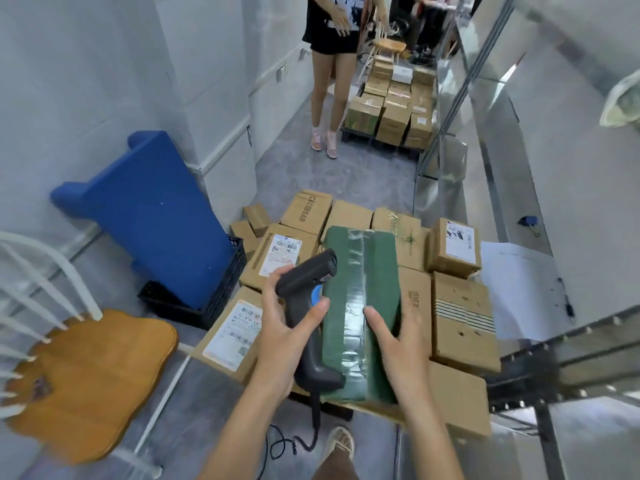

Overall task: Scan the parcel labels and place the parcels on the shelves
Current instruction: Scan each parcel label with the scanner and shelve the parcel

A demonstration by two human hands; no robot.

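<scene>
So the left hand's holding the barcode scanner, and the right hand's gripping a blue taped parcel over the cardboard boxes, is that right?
Not quite: the parcel is green, not blue, as the head view shows. The left hand does hold the barcode scanner, and the right hand grips the taped parcel over the cardboard boxes.

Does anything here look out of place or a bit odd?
Yes. A big blue plastic piece stands tilted on end in a black crate by the wall. The green parcel shows only tape, no label on its upper face.
</scene>
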